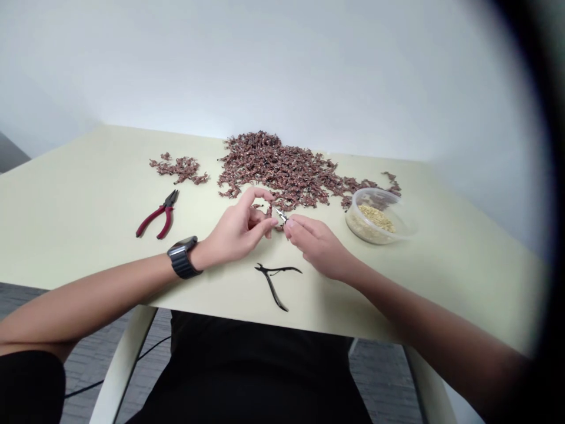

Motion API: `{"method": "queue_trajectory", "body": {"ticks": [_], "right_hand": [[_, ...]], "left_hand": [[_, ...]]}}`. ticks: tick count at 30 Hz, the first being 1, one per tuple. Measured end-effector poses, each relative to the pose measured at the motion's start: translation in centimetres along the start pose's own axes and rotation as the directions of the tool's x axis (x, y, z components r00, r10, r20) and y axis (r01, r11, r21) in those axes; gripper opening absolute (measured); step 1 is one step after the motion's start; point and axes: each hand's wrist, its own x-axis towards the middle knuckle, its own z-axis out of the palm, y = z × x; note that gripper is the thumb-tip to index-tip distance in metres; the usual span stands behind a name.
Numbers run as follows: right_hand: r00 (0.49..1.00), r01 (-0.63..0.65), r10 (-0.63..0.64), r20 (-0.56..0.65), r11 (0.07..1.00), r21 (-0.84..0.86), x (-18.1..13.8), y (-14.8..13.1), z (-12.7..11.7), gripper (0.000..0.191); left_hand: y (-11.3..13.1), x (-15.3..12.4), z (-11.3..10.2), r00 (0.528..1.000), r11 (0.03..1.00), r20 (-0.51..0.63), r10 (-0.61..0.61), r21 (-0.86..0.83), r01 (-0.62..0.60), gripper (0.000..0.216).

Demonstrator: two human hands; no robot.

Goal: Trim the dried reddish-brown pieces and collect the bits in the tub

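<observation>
My left hand (241, 229), with a dark watch on the wrist, pinches a small reddish-brown piece (268, 210) between thumb and fingers just in front of the big heap of such pieces (282, 168). My right hand (315, 241) is closed on a small metal tool (279, 215) whose tip meets that piece. Both hands hover over the pale table (79, 200).
Black nippers (274, 281) lie near the front edge below my hands. Red-handled pliers (159, 214) lie to the left. A smaller heap of reddish pieces (179, 168) sits behind them. A clear plastic tub (375, 222) with pale yellowish bits stands to the right.
</observation>
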Motion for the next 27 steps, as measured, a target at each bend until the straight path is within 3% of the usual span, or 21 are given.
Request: {"method": "queue_trajectory", "body": {"ticks": [2,5,8,11,13,15,17,18,21,27], "right_hand": [[0.986,-0.156,0.138,0.091,0.962,0.224,-0.1,-0.4,0.2,0.036],[0.917,-0.389,0.279,0.285,0.781,0.488,-0.2,-1.2,-0.2,0.040],[0.817,-0.571,0.329,0.474,0.577,0.584,0.0,-1.8,-1.3,0.043],[0.768,-0.630,0.311,0.560,0.521,0.576,0.4,-1.9,-2.1,0.041],[0.810,-0.572,0.303,0.502,0.599,0.560,0.6,-1.6,-2.0,0.043],[0.905,-0.407,0.269,0.331,0.777,0.480,0.7,-0.9,-1.5,0.042],[0.988,-0.149,0.133,0.084,0.961,0.234,0.8,-0.1,-1.0,0.039],[0.999,-0.037,0.038,-0.014,0.997,0.071,0.8,0.3,-0.8,0.037],[0.980,0.143,-0.176,-0.097,0.949,-0.282,0.9,1.1,-0.7,0.031],[0.965,0.218,-0.261,-0.037,0.869,-0.445,0.8,1.3,-1.2,0.024]], "left_hand": [[-0.7,-0.1,0.1,0.995,0.960,-0.030,0.092,0.269,-0.081,0.038],[-1.7,0.4,-0.7,0.979,0.818,0.025,0.203,0.545,-0.184,0.031],[-2.1,1.1,-1.8,0.948,0.708,0.203,0.243,0.631,-0.317,0.029],[-2.2,1.3,-2.0,0.945,0.693,0.217,0.244,0.642,-0.327,0.032],[-2.1,1.2,-1.6,0.969,0.779,0.120,0.218,0.576,-0.247,0.031],[-1.8,0.9,-1.0,0.991,0.918,0.032,0.128,0.373,-0.131,0.034],[-1.4,0.9,-0.7,0.999,0.999,0.045,0.007,0.043,-0.009,0.036],[-1.3,0.9,-0.6,0.995,0.992,0.081,-0.049,-0.112,0.058,0.038],[-0.8,1.1,-0.9,0.970,0.892,0.177,-0.169,-0.391,0.226,0.042],[-0.2,1.1,-1.2,0.947,0.778,0.225,-0.231,-0.541,0.319,0.038]]}}
